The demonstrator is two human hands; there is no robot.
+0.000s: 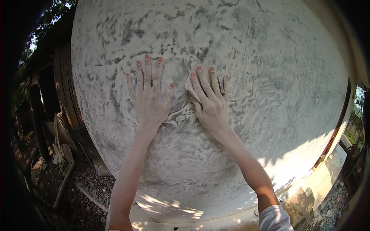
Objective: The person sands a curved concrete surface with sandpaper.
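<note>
A broad board or table top (216, 34), thickly dusted with pale powder over grey, fills most of the view. My left hand (150, 104) lies flat with its fingers spread on a smooth grey patch (178, 84), its thumb stretched to the right. To its right, my right hand (212, 107) rests palm down, fingers stretched and slightly apart. A pale folded or lifted edge (188, 86) shows beside and beneath its fingers; what the piece is, I cannot make out. Powder coats both hands and forearms.
Dark wooden planks (65, 84) stand at the left. Below them lie sticks (63, 184) and littered ground (94, 184). A pale ledge (323, 181) runs along the lower right, partly sunlit. Greenery shows at both sides.
</note>
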